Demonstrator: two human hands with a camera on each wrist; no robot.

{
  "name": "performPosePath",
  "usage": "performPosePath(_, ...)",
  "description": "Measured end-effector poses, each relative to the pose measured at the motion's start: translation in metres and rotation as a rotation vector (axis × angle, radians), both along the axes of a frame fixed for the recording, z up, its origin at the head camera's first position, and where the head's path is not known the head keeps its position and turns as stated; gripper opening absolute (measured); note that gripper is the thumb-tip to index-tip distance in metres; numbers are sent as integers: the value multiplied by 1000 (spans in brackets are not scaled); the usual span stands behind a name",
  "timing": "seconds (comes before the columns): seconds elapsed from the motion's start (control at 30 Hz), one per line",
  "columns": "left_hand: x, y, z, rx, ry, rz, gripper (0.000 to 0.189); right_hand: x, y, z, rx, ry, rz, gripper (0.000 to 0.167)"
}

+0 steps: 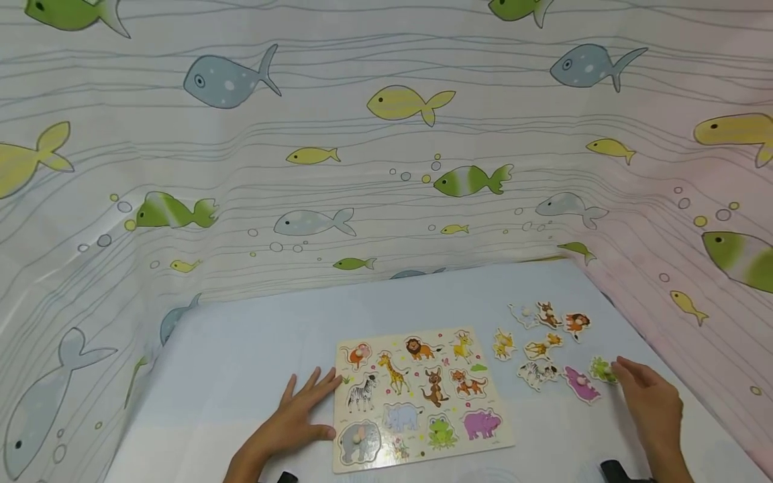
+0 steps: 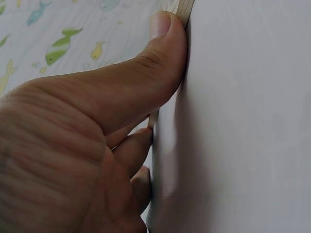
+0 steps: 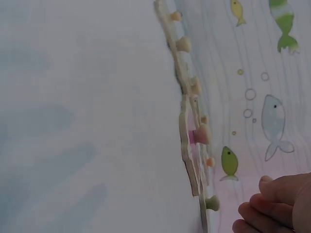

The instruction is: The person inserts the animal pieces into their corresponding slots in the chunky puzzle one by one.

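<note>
A wooden peg puzzle board [image 1: 423, 396] with printed animals lies on the table. My left hand [image 1: 302, 416] rests at its left side, fingers spread; in the left wrist view the thumb [image 2: 163, 53] touches the board's edge. A grey elephant piece [image 1: 356, 448] and a monkey piece [image 1: 357, 362] with knobs sit in the board. My right hand [image 1: 652, 399] hovers by the frog piece [image 1: 599, 366], fingers loosely bent. In the right wrist view its fingertips are apart from the frog's green knob [image 3: 212, 202]. Beside the frog lies the purple hippo piece [image 1: 580, 388].
Right of the board lie the zebra piece [image 1: 534, 376], giraffe piece [image 1: 546, 346], kangaroo piece [image 1: 548, 312], lion piece [image 1: 577, 325], a yellow animal piece [image 1: 502, 347] and a pale blue piece [image 1: 519, 312]. A fish-patterned curtain [image 1: 362, 194] surrounds the table [image 1: 241, 355].
</note>
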State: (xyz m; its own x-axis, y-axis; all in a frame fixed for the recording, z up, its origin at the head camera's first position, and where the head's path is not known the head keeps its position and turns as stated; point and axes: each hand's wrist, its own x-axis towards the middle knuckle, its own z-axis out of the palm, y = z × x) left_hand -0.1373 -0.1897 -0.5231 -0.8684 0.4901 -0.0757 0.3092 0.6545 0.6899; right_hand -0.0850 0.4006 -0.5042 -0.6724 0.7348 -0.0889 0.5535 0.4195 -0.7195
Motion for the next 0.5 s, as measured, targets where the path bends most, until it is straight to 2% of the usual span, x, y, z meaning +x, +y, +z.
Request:
performPosePath(0.2, 1, -1, 1, 15, -4, -15, 97, -7, 5, -17, 7, -11, 28, 57)
performPosePath(0.33, 0, 0, 4, -13, -13, -15, 96, -8, 7, -25, 83, -27, 48, 56)
performPosePath(0.5, 1, 1, 6, -19, -16, -17, 96, -10, 8, -26, 167, -21, 104, 51)
